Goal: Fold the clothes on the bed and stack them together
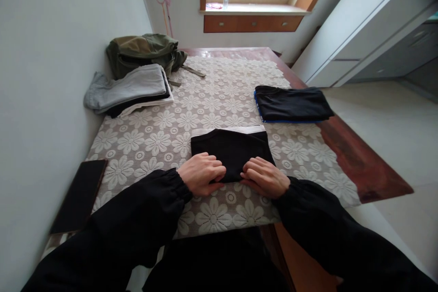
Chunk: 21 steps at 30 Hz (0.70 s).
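Note:
A folded black garment [236, 148] with a white band along its far edge lies flat on the lace tablecloth [214, 214] in front of me. My left hand [202, 174] grips its near left edge, fingers curled over the cloth and thumb along the fold. At the near right edge, my right hand [265, 176] is closed on the same garment in a similar pinch. The black cloth between the two hands lies fairly smooth. Its exact kind of clothing cannot be made out.
Dark folded clothes [292, 104] with blue beneath lie at the right. Grey folded pants [132, 86] top a pile at the left, before a green backpack [145, 52]. A flat black object [80, 196] lies by the wall. The wooden table edge [369, 164] runs along the right.

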Tool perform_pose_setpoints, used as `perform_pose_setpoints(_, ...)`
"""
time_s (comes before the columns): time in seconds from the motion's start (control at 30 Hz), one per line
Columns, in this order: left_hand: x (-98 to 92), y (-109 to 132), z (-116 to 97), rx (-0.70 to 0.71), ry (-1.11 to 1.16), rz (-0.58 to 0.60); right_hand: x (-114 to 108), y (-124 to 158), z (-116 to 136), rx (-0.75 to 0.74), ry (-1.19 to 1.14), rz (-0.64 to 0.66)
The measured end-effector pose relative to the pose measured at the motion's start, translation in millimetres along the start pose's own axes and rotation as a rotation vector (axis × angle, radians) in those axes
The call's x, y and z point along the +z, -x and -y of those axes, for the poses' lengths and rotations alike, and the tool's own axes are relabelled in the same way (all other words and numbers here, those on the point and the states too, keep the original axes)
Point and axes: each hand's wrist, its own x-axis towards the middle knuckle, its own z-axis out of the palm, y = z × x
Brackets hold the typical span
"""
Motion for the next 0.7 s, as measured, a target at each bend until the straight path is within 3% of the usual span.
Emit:
perform_pose_setpoints(0.33, -9.7, 10, -1, -0.043, -0.063, 0.030, -11, 27, -8, 0.075, 0.028, -0.033)
perform_pose_setpoints(0.7, -10.8, 46, 0, -0.119, -0.059, -0.002, -18, 52, -18, 0.172, -0.053, -0.030)
